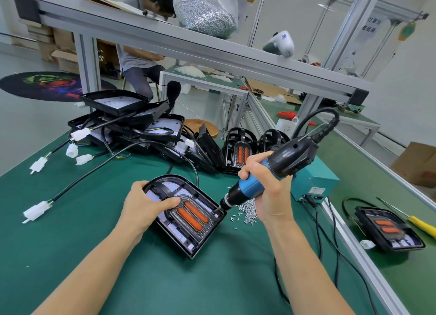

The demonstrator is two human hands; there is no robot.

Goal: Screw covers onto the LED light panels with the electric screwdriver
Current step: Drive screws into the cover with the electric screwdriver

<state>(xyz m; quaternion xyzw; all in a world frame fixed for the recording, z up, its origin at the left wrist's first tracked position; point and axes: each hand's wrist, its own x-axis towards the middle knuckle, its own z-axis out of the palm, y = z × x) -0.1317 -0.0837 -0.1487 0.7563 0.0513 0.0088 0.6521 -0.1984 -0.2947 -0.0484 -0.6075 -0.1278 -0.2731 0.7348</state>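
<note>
LED light panel (186,216) under screwdriver (259,180); bagged screws (205,14) overhead

Hanging white sign (371,24) with blurred Chinese characters, small label on teal box (315,190) unreadable, no other legible text

Bright, even overhead light; soft short shadows on the green worktop (70,232). Wide-angle bending at the edges; far background slightly soft.
</note>
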